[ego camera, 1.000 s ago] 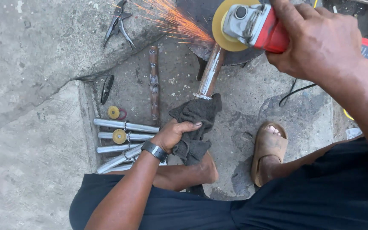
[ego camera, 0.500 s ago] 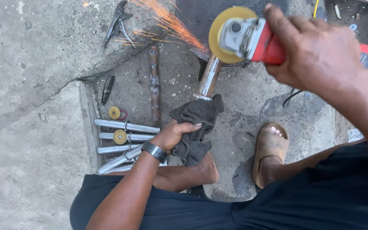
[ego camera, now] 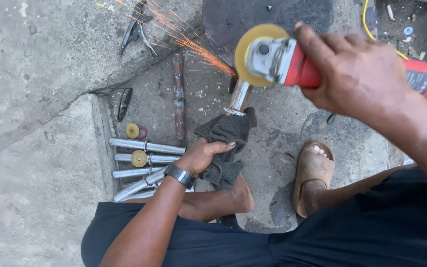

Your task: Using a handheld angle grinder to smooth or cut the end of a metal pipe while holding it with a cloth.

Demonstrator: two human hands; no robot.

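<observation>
Grinding looks underway: the right hand (ego camera: pixel 359 74) wraps the red angle grinder (ego camera: pixel 292 62), sparking on the shiny metal tube (ego camera: pixel 238 96) that the left hand (ego camera: pixel 201 155) clamps through a dark rag (ego camera: pixel 226 131) on the concrete floor (ego camera: pixel 35 188), calling for steady pressure.

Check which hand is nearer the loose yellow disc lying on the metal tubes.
Left. The left hand grips a dark rag just right of the disc; the right hand holds the angle grinder farther up.
</observation>
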